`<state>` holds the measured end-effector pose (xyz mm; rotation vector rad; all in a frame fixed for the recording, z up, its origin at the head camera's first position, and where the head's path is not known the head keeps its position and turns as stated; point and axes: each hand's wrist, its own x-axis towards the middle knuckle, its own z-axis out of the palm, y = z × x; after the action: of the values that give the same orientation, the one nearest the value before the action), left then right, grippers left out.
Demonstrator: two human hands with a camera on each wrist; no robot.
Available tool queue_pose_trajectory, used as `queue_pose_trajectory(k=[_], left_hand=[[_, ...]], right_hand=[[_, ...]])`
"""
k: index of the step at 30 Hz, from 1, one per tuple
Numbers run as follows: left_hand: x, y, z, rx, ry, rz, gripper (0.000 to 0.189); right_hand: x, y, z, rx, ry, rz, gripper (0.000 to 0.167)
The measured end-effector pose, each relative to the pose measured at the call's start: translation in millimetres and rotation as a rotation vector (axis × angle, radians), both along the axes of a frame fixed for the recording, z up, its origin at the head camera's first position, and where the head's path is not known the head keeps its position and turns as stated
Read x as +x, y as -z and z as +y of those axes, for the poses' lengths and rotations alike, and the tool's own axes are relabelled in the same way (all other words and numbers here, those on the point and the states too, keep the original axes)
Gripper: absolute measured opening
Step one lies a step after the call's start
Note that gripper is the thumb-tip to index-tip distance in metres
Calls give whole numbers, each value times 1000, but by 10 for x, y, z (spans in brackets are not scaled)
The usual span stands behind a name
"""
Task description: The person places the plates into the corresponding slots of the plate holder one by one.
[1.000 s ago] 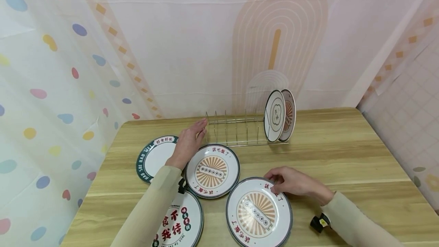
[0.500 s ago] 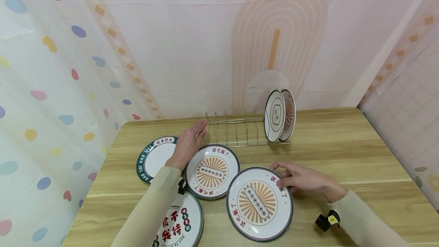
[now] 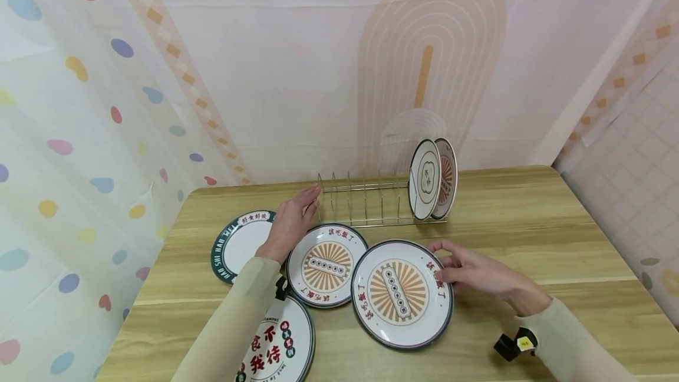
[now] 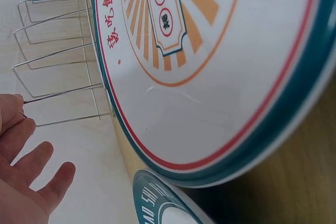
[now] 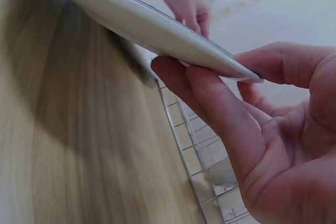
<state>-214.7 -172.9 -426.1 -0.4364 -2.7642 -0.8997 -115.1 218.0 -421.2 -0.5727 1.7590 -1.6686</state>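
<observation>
My right hand [image 3: 477, 273] has drawn the sunburst plate [image 3: 398, 293] away from me and off the tabletop [image 3: 509, 217]; half a second ago it was lower in the head view, and now it tilts, clear of the wood, with a broad shadow below. I pinch its right rim narrowly, thumb on the face and fingers beneath. The left edge covers a little of the matching plate [image 3: 322, 265]; whether they touch, I cannot tell. I judge the pick-up done: the plate is in my grip, near the wire rack [image 3: 366, 187] but not in it, while the medallion plate [image 3: 424, 180] and the striped plate [image 3: 448, 183] stand at its right end. My left hand [image 3: 289, 226] hasn't moved: thumb and forefinger pinch the rack's left end wire, the other fingers loose. The plate I hold carries 该吃饭了 in red twice along its rim; the circled characters across its middle are too small to read surely. On the green-rimmed plate [image 3: 239, 243] I read 好食好味 and HAO SHI HAO WEI, partly behind my arm; the lower plate [image 3: 278, 341] shows 食, 不, 我 and 待 in bold red. I see no maker's name.
</observation>
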Motion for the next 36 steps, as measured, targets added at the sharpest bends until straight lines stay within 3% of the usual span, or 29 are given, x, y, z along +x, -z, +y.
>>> queue_pose_trajectory(k=[7, 24, 36], left_hand=[[-6, 9, 2, -2, -2, 1, 42], [-15, 22, 37, -1, -7, -15, 42], [-21, 29, 55, -2, -5, 5, 42]], right_hand=[[13, -82, 3, -67, 72, 15, 66], [77, -234, -6, -101, 236, 66, 82], [94, -303, -58, -173, 358, 98, 84]])
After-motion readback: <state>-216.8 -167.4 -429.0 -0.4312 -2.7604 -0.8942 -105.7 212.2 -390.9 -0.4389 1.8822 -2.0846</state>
